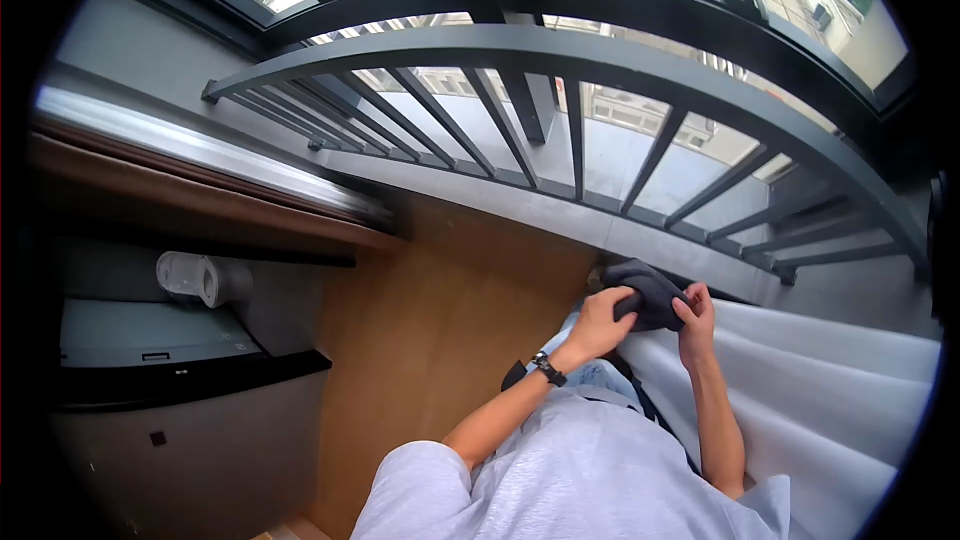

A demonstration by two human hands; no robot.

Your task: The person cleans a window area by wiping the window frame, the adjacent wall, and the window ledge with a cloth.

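Note:
A dark grey cloth item, bunched up, hangs between my two hands in front of my body. My left hand, with a black watch on its wrist, grips the cloth's left side with fingers curled round it. On the cloth's right edge, my right hand pinches the fabric between thumb and fingers. What exact kind of cloth item it is, I cannot tell.
A curved grey metal railing runs before the windows. White bedding lies at the right. Wooden floor spreads to the left, beside a dark cabinet and a white cylindrical object. A brown curtain hangs beyond.

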